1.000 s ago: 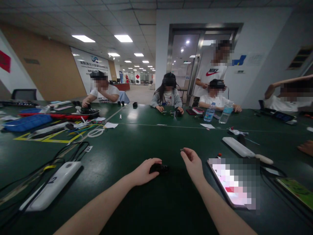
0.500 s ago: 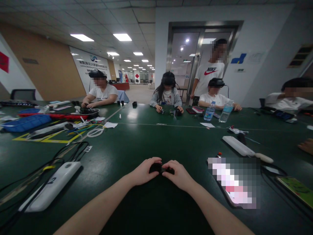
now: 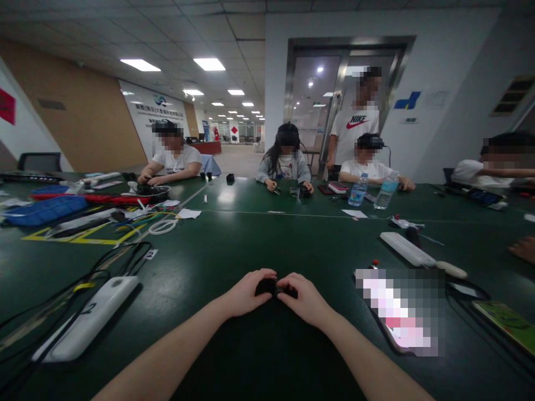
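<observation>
Currently, in the head view, the left hand (image 3: 246, 292) grips the left end of a small black object (image 3: 264, 287) on the green table (image 3: 234, 239); the right hand (image 3: 304, 298) closes its fingers around the right end. Uneven pressure could make it slip. Unlike a second ago, the hands now meet there.

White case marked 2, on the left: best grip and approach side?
Probably across the middle of the white case, squeezing its two long edges, coming from the right. It is long and narrow, lying slantwise; black cables run along and over its left side, while its right edge looks free.
</observation>
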`<state>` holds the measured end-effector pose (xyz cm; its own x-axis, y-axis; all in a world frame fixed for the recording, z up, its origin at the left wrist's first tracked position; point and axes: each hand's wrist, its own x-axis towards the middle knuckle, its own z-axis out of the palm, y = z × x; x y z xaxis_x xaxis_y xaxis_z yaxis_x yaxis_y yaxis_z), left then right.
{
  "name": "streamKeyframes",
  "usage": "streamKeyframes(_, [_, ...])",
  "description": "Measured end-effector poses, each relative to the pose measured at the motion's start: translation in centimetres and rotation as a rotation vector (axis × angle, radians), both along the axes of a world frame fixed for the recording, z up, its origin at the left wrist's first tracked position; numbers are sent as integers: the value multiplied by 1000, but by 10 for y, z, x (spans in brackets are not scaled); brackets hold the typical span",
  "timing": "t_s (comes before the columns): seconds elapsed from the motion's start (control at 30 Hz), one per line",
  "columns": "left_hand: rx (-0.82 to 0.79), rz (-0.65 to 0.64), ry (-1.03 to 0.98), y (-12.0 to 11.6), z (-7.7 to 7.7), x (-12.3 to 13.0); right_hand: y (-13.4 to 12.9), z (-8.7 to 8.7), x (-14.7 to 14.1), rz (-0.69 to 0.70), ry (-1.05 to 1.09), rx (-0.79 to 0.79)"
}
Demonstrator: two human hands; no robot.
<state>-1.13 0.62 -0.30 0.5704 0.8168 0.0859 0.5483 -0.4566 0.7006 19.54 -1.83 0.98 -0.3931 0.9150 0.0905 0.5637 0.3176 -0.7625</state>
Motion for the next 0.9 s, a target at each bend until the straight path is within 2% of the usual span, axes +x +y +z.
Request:
streamKeyframes(0.2, [42,-24,15,0,1,0,1,-2,1,26,-8,13])
streamKeyframes(0.43, [180,-151,94,-2,2,0,3,-5,2,6,-54,36])
streamKeyframes(0.6, [260,-101,190,9,4,-17,8,-10,16,-141,30,-4])
streamKeyframes(0.67, [287,-1,230,20,3,-34,13,-13,27,-229,68,2])
streamKeyframes(0.73, [287,179,273,32,3,-58,18,-16,38,-307,114,2])
streamKeyframes(0.9, [177,787,439,50,3,-123,27,-21,52,-428,232,4])
